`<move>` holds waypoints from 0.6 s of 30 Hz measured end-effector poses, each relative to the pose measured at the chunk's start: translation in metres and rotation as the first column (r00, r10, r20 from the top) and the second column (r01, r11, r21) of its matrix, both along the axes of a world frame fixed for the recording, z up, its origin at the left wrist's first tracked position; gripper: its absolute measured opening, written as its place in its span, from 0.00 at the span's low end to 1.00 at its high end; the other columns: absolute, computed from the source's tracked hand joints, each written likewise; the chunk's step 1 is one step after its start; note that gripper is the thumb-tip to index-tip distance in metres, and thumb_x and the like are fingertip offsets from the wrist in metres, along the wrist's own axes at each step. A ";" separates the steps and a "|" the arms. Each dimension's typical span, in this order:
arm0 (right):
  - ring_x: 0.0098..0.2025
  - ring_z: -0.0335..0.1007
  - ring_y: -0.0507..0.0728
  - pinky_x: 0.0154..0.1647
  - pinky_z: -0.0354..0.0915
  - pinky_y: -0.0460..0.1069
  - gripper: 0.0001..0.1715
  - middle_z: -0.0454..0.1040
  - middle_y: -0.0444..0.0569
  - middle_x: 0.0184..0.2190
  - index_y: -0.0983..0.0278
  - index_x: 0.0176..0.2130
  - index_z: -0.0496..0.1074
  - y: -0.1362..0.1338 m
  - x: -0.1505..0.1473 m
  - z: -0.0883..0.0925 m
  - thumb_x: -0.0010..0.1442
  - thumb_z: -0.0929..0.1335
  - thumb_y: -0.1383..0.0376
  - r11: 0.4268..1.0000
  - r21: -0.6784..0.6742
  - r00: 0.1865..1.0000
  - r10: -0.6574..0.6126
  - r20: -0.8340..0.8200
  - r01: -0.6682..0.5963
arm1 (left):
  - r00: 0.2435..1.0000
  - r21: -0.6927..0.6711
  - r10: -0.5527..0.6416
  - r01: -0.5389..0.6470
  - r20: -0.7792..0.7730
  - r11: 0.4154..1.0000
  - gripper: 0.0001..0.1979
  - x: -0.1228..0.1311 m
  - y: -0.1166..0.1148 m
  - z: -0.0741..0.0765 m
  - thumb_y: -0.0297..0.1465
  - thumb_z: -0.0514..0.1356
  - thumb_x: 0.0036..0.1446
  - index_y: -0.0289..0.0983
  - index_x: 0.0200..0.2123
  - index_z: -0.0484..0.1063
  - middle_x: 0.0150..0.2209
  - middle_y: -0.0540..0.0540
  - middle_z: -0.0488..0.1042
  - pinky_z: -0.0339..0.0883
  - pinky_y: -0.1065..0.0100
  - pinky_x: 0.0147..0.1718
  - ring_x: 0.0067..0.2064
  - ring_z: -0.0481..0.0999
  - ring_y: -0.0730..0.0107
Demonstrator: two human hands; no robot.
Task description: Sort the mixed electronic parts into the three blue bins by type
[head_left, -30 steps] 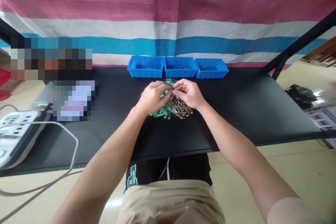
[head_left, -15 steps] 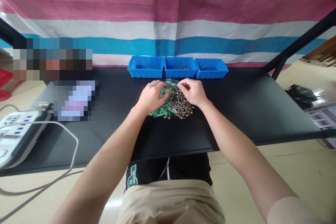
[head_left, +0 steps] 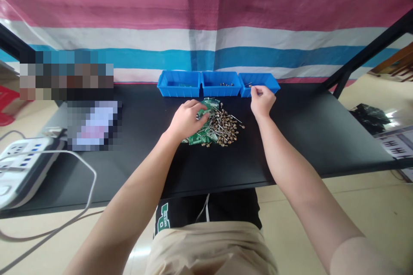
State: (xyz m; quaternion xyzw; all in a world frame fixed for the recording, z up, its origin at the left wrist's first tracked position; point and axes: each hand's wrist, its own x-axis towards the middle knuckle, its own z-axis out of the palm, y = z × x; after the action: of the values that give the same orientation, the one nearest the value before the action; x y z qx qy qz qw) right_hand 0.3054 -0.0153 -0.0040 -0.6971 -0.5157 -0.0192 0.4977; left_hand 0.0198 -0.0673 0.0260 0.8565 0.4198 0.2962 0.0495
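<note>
A loose pile mixes green and clear plastic pieces (head_left: 195, 139) with silver-shanked metal pins with brass-coloured heads (head_left: 227, 131). Over the left side of this pile rests my left hand (head_left: 187, 119), fingers curved and thumb apart, with no held thing visible. My right hand (head_left: 263, 99) is at the front wall of the right blue bin (head_left: 274, 84), its thumb and fingertips pinched together. What sits in that pinch is too small to make out. A thin metal piece (head_left: 248, 84) shows in the bin beside the fingertips.
The middle blue bin (head_left: 221, 91) holds a few small brass-coloured pieces, and the left blue bin (head_left: 179, 91) some greenish bits. A white power strip (head_left: 24, 159) with a grey cable lies left on the black table (head_left: 213, 172). Behind hangs a striped sheet (head_left: 129, 8).
My right hand has moved from the pile to the right and away from me, up to the right bin. My left hand stays at the pile.
</note>
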 end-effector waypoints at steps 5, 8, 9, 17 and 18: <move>0.40 0.78 0.60 0.47 0.69 0.53 0.12 0.81 0.55 0.36 0.66 0.37 0.78 -0.001 -0.005 0.003 0.62 0.66 0.63 1.000 0.007 0.999 0.031 -0.031 -0.030 | 1.000 -0.006 0.006 -0.006 -0.001 1.000 0.12 0.000 0.000 0.001 0.36 0.58 0.63 0.37 0.43 0.78 0.41 0.41 0.77 0.73 0.56 0.48 0.46 0.77 0.57; 0.38 0.77 0.60 0.46 0.70 0.52 0.14 0.81 0.54 0.35 0.66 0.38 0.78 -0.002 -0.009 0.003 0.63 0.65 0.63 0.997 0.002 0.997 0.072 0.003 -0.072 | 1.000 0.000 0.010 -0.010 0.002 1.000 0.11 0.000 0.000 0.001 0.35 0.58 0.63 0.38 0.43 0.78 0.41 0.41 0.78 0.73 0.56 0.48 0.45 0.77 0.57; 0.38 0.77 0.59 0.45 0.70 0.52 0.14 0.81 0.54 0.35 0.66 0.38 0.78 -0.003 -0.012 0.003 0.63 0.64 0.62 0.995 -0.005 0.995 0.097 0.019 -0.097 | 1.000 0.001 0.009 -0.009 0.003 1.000 0.11 0.000 0.000 0.001 0.35 0.58 0.63 0.38 0.43 0.78 0.41 0.41 0.78 0.73 0.56 0.48 0.45 0.77 0.57; 0.37 0.75 0.57 0.44 0.68 0.50 0.16 0.80 0.54 0.35 0.65 0.37 0.78 -0.006 -0.051 0.014 0.66 0.63 0.63 0.950 -0.014 0.938 0.309 0.159 -0.311 | 0.999 -0.013 0.028 -0.028 0.017 1.000 0.11 0.002 0.003 0.002 0.35 0.58 0.63 0.37 0.42 0.78 0.41 0.40 0.78 0.72 0.55 0.49 0.46 0.77 0.56; 0.38 0.75 0.58 0.45 0.67 0.50 0.16 0.79 0.54 0.35 0.65 0.37 0.79 -0.005 -0.055 0.017 0.66 0.63 0.63 0.949 -0.024 0.933 0.314 0.177 -0.315 | 0.999 -0.021 0.032 -0.032 0.014 0.999 0.11 0.002 0.003 0.002 0.34 0.58 0.63 0.37 0.42 0.78 0.42 0.40 0.78 0.72 0.55 0.49 0.46 0.77 0.55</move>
State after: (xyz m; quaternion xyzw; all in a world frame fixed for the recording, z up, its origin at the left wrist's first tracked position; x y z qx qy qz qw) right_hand 0.2504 -0.0201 0.0131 -0.6000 -0.6630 -0.0032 0.4477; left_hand 0.0214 -0.0641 0.0276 0.8469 0.4362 0.2989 0.0566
